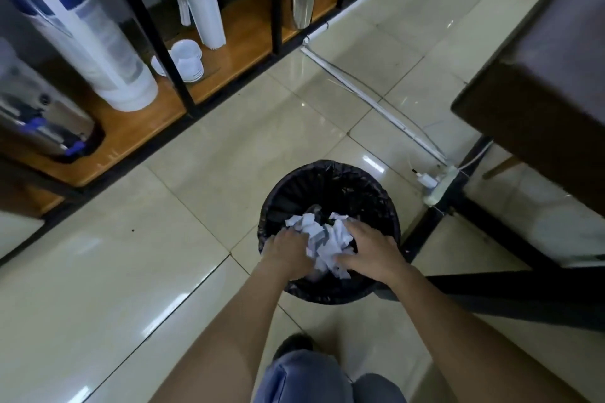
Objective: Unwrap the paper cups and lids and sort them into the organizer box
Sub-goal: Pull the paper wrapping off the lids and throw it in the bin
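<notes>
Both my hands are down in the mouth of the black bin (pixel 330 180), which is lined with a black bag and stands on the pale tiled floor (pixel 209 173). My left hand (pixel 288 250) and my right hand (pixel 366 252) press in from either side of a crumpled wad of white wrapping (pixel 324 239), fingers curled against it, so the bundle is squeezed between my palms just inside the rim. Deeper in the bin it is too dark for me to tell what else lies under the wad.

On the wooden shelf (pixel 137 127) up to my left, a tall sleeve of stacked cups (pixel 98 42) in clear plastic leans against the frame. Beside it a shorter white stack of cups (pixel 208 10) stands upside down, and a few white bowls (pixel 186 57) sit nested near the shelf's front edge. A metal canister (pixel 302 3) further right holds what look like wrapped straws.
</notes>
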Demonstrator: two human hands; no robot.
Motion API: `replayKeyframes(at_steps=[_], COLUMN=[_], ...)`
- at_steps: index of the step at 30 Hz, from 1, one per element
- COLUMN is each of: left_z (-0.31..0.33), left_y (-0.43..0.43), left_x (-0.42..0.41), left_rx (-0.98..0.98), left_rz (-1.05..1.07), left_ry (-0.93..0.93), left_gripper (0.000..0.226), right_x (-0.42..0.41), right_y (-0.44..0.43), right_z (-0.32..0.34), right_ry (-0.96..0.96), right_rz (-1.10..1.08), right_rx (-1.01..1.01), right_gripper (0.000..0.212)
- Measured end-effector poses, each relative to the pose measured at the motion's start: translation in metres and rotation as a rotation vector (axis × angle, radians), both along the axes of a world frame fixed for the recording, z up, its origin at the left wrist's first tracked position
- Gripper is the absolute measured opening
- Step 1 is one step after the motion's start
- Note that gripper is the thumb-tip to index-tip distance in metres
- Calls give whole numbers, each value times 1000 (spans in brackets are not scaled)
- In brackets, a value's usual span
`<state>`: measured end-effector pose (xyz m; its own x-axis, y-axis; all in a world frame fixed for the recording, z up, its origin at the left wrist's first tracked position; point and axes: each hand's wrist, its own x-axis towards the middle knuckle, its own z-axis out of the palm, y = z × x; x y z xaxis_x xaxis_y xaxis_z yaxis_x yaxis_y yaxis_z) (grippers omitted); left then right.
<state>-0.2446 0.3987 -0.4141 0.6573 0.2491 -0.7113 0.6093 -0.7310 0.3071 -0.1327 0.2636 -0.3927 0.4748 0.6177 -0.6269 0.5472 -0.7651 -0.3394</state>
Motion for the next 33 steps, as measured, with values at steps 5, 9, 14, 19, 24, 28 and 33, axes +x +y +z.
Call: replayKeyframes(at_steps=[5, 9, 14, 19, 24, 28, 33], left_z=[113, 208, 318, 407, 476, 511, 533], left_y=[25, 48, 77, 93, 75, 37, -23], left_x=[-18, -42, -58, -35, 12, 51, 100], left_rx=[188, 209, 265, 347, 296, 171, 26], left_rz=[231, 378, 510, 364, 261, 151, -13], left_ry=[-342, -462, -635, -830, -1022, -1107, -1145], left_gripper=[56, 58, 57, 65, 64, 62, 60], right_x=[-19, -45, -58, -37, -4, 20, 43], right_y=[34, 71, 102, 106, 72, 25, -47], right_z=[112, 200, 304, 403, 476, 515, 534], right_ry=[-70, -137, -275, -467, -586, -709, -803], right_rz=[46, 175, 282, 300, 186, 30, -180], right_rx=[267, 413, 558, 676, 739, 760, 699], right_gripper=[77, 78, 84, 84, 84, 83, 83])
